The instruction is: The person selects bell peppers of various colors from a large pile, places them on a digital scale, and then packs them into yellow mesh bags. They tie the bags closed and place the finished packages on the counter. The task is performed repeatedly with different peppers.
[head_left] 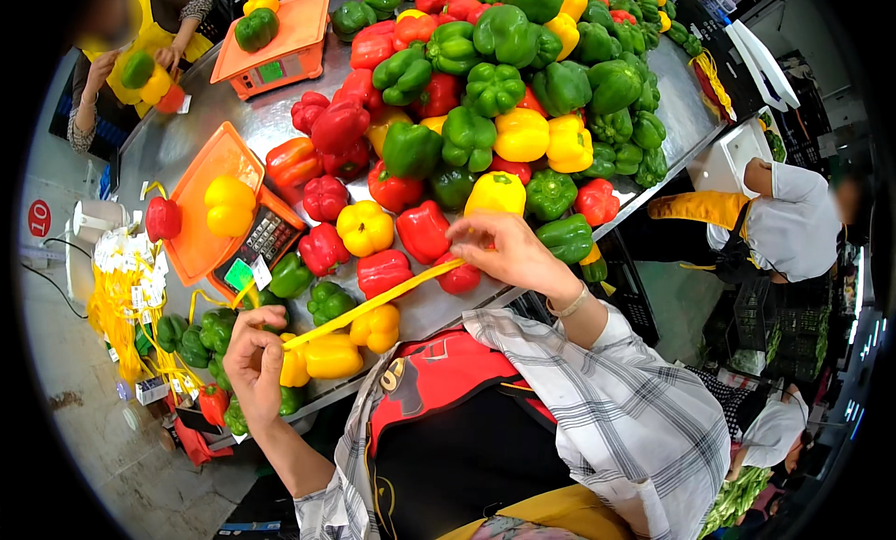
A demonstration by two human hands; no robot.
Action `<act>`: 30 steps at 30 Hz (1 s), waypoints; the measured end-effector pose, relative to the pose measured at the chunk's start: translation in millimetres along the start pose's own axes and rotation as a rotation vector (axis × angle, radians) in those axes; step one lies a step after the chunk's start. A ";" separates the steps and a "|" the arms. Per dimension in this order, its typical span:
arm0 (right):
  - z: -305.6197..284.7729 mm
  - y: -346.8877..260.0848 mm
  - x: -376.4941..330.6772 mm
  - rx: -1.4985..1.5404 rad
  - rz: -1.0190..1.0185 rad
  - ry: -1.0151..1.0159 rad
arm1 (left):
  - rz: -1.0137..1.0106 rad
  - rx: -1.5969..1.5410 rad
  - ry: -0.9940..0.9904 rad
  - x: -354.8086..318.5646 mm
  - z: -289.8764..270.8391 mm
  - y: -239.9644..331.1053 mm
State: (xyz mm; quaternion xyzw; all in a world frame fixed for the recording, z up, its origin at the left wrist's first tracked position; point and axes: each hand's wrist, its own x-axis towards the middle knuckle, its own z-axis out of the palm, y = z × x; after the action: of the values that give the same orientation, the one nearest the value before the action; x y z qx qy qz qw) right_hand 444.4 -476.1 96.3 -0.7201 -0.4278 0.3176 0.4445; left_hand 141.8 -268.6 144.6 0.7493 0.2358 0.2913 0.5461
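A flat yellow strap [373, 304] is stretched taut and slanting between my two hands, above the near edge of the metal table. My left hand [254, 358] is closed on its lower left end, beside two yellow bell peppers. At the upper right end my right hand [509, 251] pinches the strap over a red bell pepper [423, 230]. A small white tag [261, 274] shows near a yellow loop by my left hand. Below the strap lies a yellow bell pepper [333, 356]; red, green and yellow peppers lie beyond it.
An orange scale [182, 251] with a yellow pepper on it stands left, and another orange scale [308, 27] stands farther back. Many tagged yellow straps [126, 297] hang at the table's left edge. A pepper heap [504, 36] covers the far side. Co-workers stand far left and right.
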 end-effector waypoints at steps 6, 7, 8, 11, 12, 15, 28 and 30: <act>13.6 24.9 97.7 -0.785 -0.507 0.261 | -0.044 -0.744 0.103 4.5 39.4 -15.5; 18.0 41.6 115.9 -0.911 -0.537 0.237 | -0.090 -0.920 0.079 6.5 44.2 -17.9; 21.5 56.6 132.7 -1.036 -0.570 0.208 | -0.135 -1.097 0.058 6.9 48.0 -20.3; 11.4 52.2 160.2 -1.114 -0.580 0.057 | -0.333 -1.013 0.171 10.0 61.5 -6.5; 7.7 45.8 161.4 -1.122 -0.521 0.021 | -0.347 -1.023 0.136 8.9 60.8 -12.5; -9.3 22.8 157.6 -0.644 -0.359 0.106 | -0.262 -0.785 0.224 4.5 67.5 -32.6; 19.6 -1.5 85.0 0.428 -0.238 -0.240 | -0.464 -0.708 -0.068 34.9 109.2 -43.6; 26.4 -18.1 77.9 0.214 -0.317 -0.313 | -0.480 -0.733 -0.085 29.1 109.7 -59.0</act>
State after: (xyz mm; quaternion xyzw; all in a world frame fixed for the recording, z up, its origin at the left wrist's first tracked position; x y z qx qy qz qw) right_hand 449.8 -392.1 96.2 -0.5348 -0.5632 0.3950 0.4907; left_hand 236.8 -306.5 67.8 0.4413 0.2618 0.1893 0.8372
